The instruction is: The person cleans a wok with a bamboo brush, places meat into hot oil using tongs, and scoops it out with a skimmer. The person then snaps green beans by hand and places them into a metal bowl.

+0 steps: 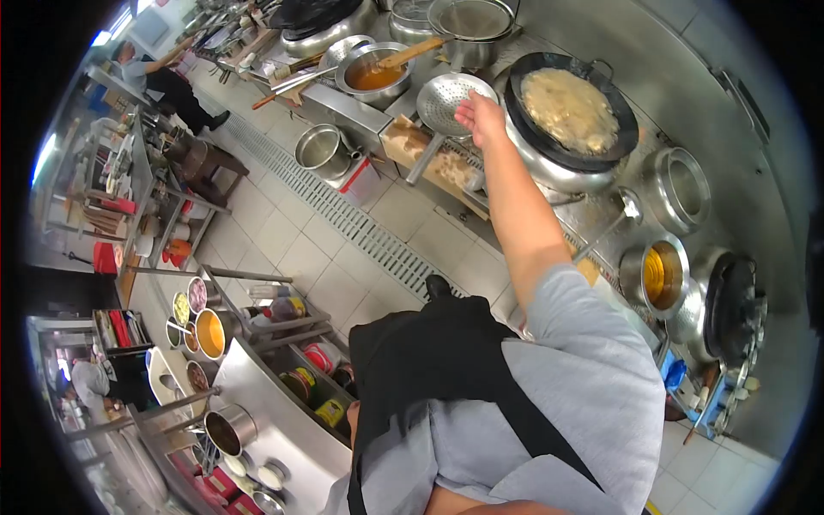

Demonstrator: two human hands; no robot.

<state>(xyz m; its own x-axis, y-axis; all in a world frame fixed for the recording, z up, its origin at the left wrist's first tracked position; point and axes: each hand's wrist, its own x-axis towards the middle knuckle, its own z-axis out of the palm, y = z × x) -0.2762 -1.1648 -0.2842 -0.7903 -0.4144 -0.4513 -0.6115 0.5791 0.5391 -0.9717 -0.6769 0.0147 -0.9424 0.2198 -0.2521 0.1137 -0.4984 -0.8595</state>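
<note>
Over the bowl of a perforated skimmer (438, 100), my right hand (481, 118) reaches out with its fingers extended and nothing visible in them. The skimmer's handle points down and to the left across the stove edge. Just right of the hand, a black wok (622, 129) holds pale, bubbling food in oil (569, 110). Only a small part of my left hand (353, 415) shows beside the black apron, low in the view; its fingers are hidden.
A pot of orange liquid (375, 77) stands behind the skimmer. A ladle (629, 204) and a pot of yellow oil (655, 276) are at the right. Counter containers (211, 333) stand at the left. One person (167, 81) is far back left, another (90, 384) lower left.
</note>
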